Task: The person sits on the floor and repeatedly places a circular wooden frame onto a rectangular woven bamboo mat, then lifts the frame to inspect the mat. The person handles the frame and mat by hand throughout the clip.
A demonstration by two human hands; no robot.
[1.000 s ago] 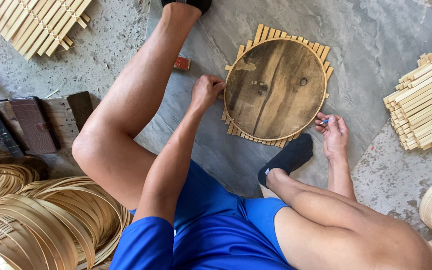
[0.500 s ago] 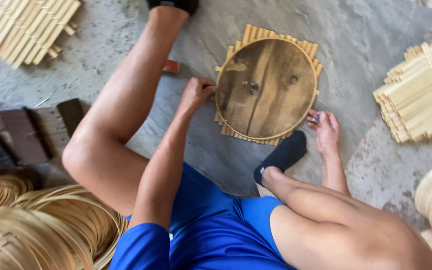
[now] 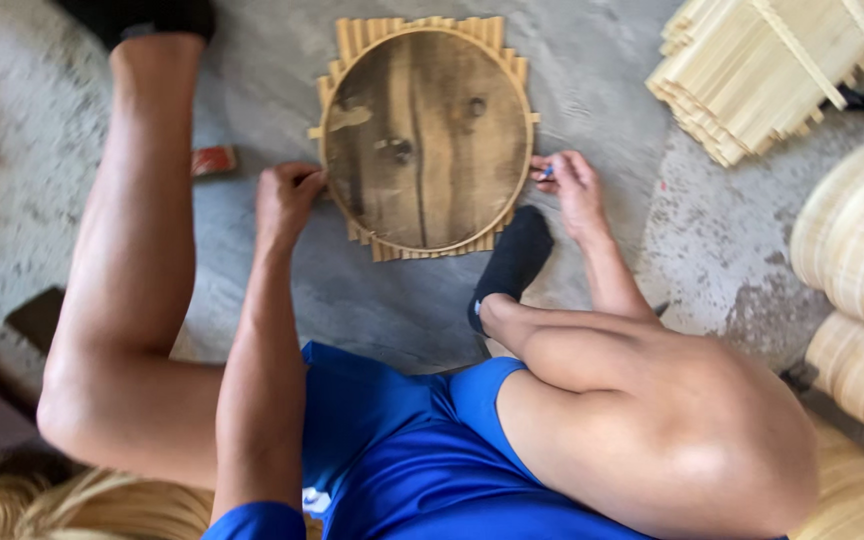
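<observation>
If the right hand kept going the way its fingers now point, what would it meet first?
The right hand points left, fingertips already at the rim of the round wooden board lying on the slat mat. It would most likely push into that rim first.

Rough grey concrete floor (image 3: pixel 652 240), patchy stains; pale bamboo-slat stack (image 3: pixel 762 70) top right; daylight, soft shadows.

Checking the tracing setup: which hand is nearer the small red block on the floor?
Left. The left hand sits just right of the red block, at the disc edge; the right hand is across the disc.
</observation>
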